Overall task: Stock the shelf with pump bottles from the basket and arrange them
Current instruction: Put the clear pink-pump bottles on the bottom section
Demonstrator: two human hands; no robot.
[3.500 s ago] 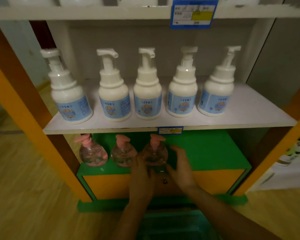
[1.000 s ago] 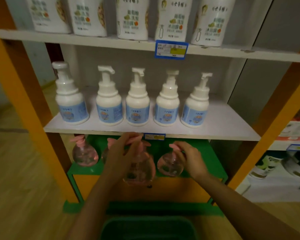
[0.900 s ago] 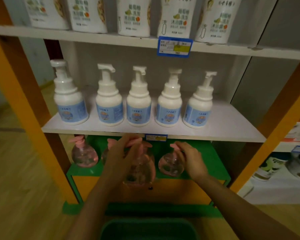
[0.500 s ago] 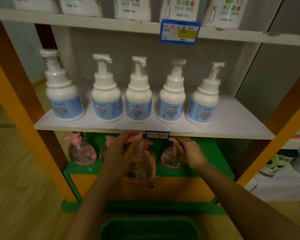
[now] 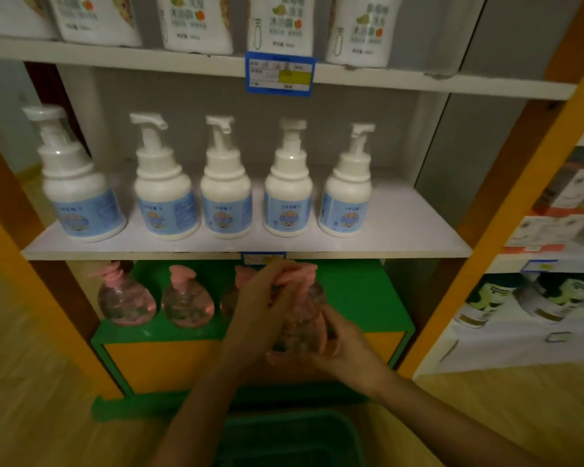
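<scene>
both hands on one pink pump bottle [image 5: 300, 318], lower middle of the frame, at the front edge of the green shelf [image 5: 361, 298]

left hand [image 5: 267, 305] wraps the pump neck, right hand [image 5: 344, 345] cups the round clear belly. looks liquid-heavy, slick plastic, so supporting underneath seems smart. count: four pink bottles, five white ones above, one basket [image 5: 290, 439] bottom centre.

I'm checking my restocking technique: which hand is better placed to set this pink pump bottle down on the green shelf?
Right. The right hand cups the held bottle low on its body, beside the open green shelf. The left hand only grips the pump top.
</scene>
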